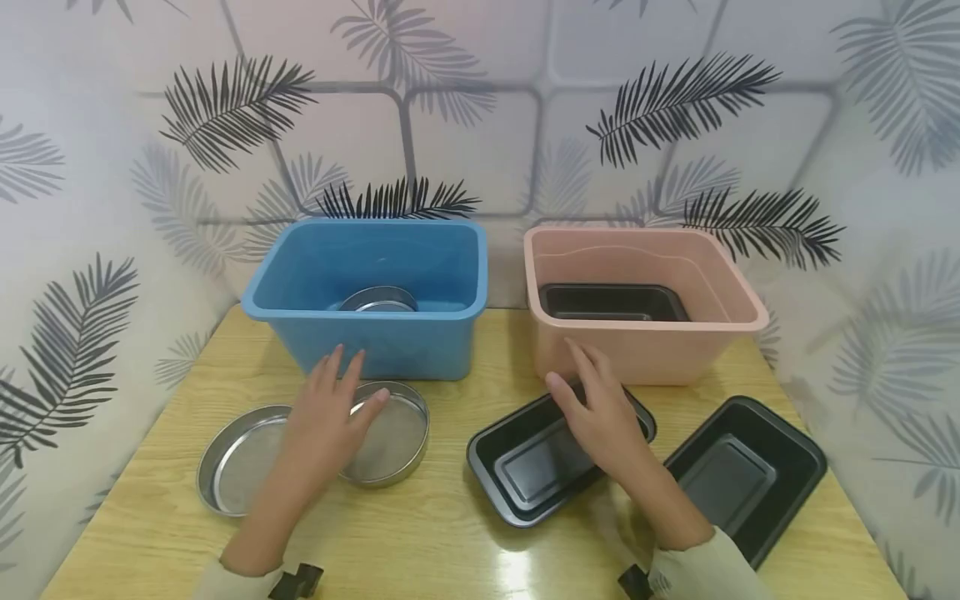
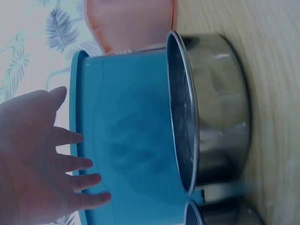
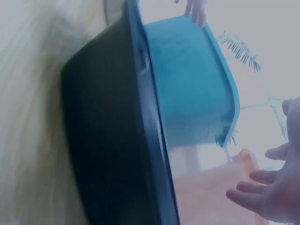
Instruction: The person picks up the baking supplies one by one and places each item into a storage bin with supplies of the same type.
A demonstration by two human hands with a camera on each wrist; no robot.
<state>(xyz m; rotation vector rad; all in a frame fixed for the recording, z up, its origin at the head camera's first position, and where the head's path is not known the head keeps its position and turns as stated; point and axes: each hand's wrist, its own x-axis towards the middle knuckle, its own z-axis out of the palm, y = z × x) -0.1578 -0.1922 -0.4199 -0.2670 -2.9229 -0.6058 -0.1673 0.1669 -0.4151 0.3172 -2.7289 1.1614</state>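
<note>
My left hand [image 1: 322,429] hovers with spread fingers over two round metal cake pans, one at the left [image 1: 240,462] and one nearer the middle [image 1: 390,446]. Its fingertips overlap the front of the blue bin [image 1: 382,354] in the head view. In the left wrist view the palm [image 2: 33,164] holds nothing, and a round pan [image 2: 220,103] stands below it. Over a dark loaf pan [image 1: 525,471] is my right hand [image 1: 600,421], fingers extended towards the pink bin [image 1: 637,358]. The right wrist view shows that hand [image 3: 276,183] apart from the pan [image 3: 108,131].
Inside the blue bin sits a round metal pan [image 1: 380,296]; the pink bin contains a dark rectangular pan [image 1: 611,302]. Another dark loaf pan [image 1: 738,475] lies at the right, partly behind my right forearm. The wooden table [image 1: 420,542] meets a leaf-patterned backdrop [image 1: 480,150].
</note>
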